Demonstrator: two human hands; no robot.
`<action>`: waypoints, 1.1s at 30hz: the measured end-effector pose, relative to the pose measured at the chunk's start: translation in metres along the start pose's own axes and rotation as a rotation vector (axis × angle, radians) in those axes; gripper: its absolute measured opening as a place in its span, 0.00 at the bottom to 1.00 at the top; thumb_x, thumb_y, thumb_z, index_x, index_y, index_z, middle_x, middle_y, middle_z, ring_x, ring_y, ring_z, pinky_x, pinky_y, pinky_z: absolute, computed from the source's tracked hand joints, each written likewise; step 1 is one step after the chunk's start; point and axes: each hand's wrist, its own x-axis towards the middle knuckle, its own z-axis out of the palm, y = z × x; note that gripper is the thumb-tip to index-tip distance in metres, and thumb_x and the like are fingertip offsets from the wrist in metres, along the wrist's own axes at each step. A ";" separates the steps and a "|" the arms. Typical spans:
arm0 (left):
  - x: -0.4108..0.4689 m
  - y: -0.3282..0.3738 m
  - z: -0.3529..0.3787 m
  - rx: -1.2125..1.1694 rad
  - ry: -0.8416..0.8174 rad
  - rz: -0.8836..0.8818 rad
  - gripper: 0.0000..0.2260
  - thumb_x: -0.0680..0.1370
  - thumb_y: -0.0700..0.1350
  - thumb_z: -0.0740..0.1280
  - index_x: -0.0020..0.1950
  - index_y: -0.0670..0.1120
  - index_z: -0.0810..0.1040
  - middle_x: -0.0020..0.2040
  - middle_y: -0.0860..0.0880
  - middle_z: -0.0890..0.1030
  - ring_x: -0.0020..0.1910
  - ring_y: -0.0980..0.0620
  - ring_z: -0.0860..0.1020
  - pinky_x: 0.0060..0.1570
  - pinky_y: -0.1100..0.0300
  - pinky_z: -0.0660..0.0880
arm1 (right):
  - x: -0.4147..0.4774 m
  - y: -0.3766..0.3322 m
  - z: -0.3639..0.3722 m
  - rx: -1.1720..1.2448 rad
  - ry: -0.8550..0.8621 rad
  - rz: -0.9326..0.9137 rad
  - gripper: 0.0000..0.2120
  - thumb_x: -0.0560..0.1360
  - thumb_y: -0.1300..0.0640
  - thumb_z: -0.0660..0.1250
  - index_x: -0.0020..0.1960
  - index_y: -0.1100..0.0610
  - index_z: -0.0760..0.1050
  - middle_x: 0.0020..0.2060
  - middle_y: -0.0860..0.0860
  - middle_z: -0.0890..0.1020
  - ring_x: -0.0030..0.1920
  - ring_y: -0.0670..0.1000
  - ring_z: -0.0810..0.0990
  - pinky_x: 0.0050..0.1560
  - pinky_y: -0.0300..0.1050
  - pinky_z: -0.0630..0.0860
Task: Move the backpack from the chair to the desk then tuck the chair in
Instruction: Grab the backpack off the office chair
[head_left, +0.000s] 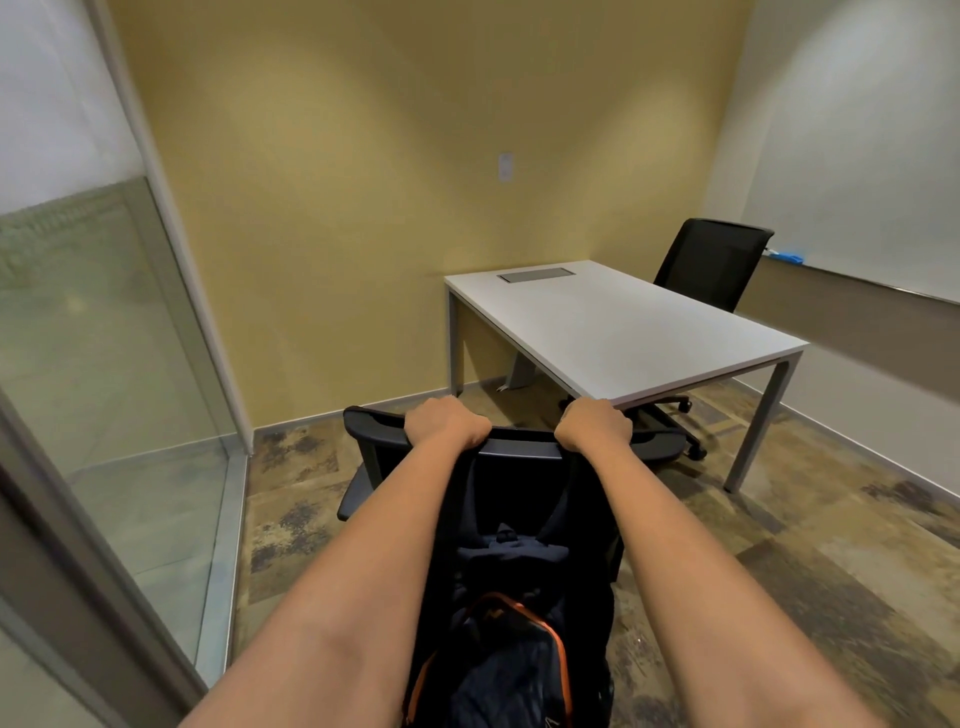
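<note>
Both my hands grip the top rail of a black office chair (374, 431), which stands on the carpet short of the desk. My left hand (447, 423) and my right hand (595, 426) are closed over the rail about a shoulder's width apart. A dark navy backpack (509, 649) with orange trim sits low between my forearms, on my side of the backrest. I cannot tell whether it hangs from the backrest or rests on the seat. The white desk (623, 322) stands ahead to the right with its near corner just beyond my right hand.
A second black chair (711, 265) is pushed in at the desk's far side. A glass partition (104, 364) runs along the left. A whiteboard (857, 182) covers the right wall, with a blue item (787, 255) on its ledge. A yellow wall is behind the desk.
</note>
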 end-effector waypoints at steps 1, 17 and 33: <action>0.000 -0.002 0.000 -0.029 0.029 -0.010 0.17 0.72 0.52 0.62 0.54 0.45 0.78 0.55 0.44 0.80 0.53 0.44 0.78 0.46 0.56 0.71 | 0.001 0.002 0.001 0.001 0.028 -0.002 0.16 0.76 0.58 0.61 0.62 0.59 0.75 0.60 0.58 0.76 0.60 0.59 0.76 0.57 0.48 0.71; -0.003 0.003 0.007 -0.130 0.112 0.029 0.12 0.73 0.46 0.62 0.51 0.42 0.79 0.51 0.41 0.81 0.50 0.41 0.78 0.42 0.56 0.71 | 0.029 0.083 -0.016 0.134 0.315 0.073 0.20 0.76 0.67 0.55 0.60 0.53 0.79 0.58 0.60 0.80 0.61 0.61 0.75 0.65 0.52 0.64; -0.004 0.000 0.012 -0.155 0.179 -0.068 0.16 0.72 0.49 0.60 0.54 0.44 0.77 0.53 0.43 0.81 0.55 0.42 0.76 0.63 0.51 0.63 | 0.037 0.126 -0.009 0.557 0.393 0.352 0.21 0.77 0.65 0.56 0.64 0.50 0.77 0.64 0.63 0.75 0.64 0.66 0.72 0.65 0.58 0.69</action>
